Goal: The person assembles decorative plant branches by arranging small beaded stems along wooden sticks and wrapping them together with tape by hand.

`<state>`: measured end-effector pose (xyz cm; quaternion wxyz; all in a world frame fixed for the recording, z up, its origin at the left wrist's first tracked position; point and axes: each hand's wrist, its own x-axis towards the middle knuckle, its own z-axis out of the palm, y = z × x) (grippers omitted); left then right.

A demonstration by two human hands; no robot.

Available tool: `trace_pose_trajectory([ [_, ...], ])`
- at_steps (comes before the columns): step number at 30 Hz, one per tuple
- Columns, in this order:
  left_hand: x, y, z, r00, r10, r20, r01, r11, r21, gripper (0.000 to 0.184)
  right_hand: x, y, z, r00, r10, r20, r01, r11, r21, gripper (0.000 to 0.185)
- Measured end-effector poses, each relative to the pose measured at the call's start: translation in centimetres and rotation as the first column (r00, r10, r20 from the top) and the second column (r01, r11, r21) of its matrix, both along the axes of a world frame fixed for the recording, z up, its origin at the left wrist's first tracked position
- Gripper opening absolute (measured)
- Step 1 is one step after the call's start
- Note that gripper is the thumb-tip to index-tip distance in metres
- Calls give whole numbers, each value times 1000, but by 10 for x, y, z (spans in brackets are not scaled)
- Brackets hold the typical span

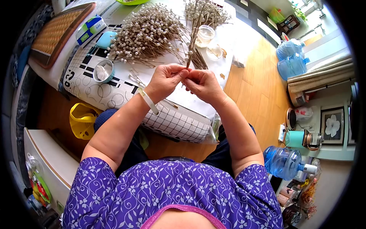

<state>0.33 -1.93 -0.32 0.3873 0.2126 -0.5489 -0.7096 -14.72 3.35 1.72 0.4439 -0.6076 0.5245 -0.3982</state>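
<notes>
My left hand [166, 81] and my right hand [205, 84] meet over the near part of the table, fingertips pinched together. Between them they grip the lower end of a thin brown stem spray [193, 40], which points up and away from me. Beyond my left hand lies a large heap of stems with white bead-like heads [148, 32]. Another bunch of beaded stems [209, 13] is at the far side, behind the held spray. Some bare brown stem ends [199, 60] lie just past my right hand. The fingertips hide the spray's base.
A round tin with white contents [103, 71], a light blue object [106, 39] and a blue-green packet [90, 29] stand on the left. A clear tub [206, 33] sits beyond my right hand. A yellow bag [83, 120] is below the table's left side; water bottles [283, 162] are right.
</notes>
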Motion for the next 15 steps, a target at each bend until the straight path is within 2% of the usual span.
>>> trace_pose_trajectory([
  [2, 1, -3, 0, 997, 26, 73, -15, 990, -140, 14, -3, -1, 4, 998, 12, -54, -11, 1000, 17, 14],
  [4, 0, -3, 1, 995, 50, 88, -40, 993, -115, 11, -3, 1, 6, 1000, -30, 9, 29, 993, 110, 15],
  [6, 0, -3, -2, 992, 101, 77, -93, 991, -99, 9, 1, 1, 5, 997, -46, 69, 38, 993, 109, 13],
  [9, 0, -2, -2, 992, 96, 82, -90, 993, -78, 10, 3, 3, 2, 994, -83, 69, 81, 996, 34, 19],
  [11, 1, -4, 0, 993, 92, 71, -88, 994, -66, 11, 3, 0, -5, 998, -63, -11, 62, 992, -109, 19],
  [15, 0, -4, 4, 999, 51, 14, -51, 999, -11, 14, 2, 2, 4, 991, -54, -120, 26, 975, -220, 18],
])
